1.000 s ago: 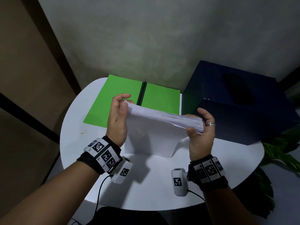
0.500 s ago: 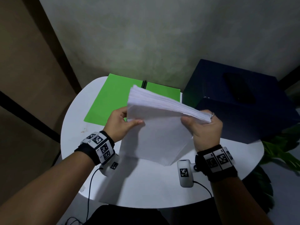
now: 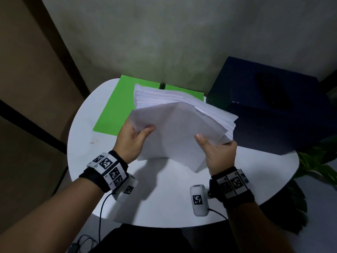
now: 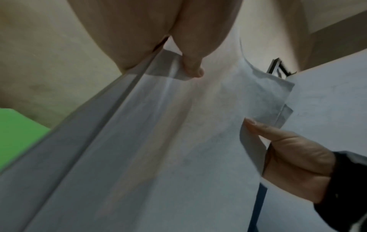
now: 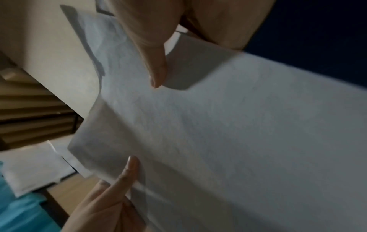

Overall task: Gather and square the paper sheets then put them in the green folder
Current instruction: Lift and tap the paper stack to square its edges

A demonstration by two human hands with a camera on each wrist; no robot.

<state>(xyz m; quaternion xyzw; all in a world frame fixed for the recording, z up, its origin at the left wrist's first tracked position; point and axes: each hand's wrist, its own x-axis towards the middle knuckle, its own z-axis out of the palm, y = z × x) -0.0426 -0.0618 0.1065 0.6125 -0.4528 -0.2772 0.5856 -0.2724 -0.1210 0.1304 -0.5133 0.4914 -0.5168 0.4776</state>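
My left hand pinches left edge of paper stack, thumb on top. My right hand pinches right edge, thumb on top too. Stack up off white worktop, tilted, edges fanned, not square. Green folder lies open on worktop behind stack. Dark box at right.

Black wrist straps with black-and-white marker tiles — white cabled camera pods beneath
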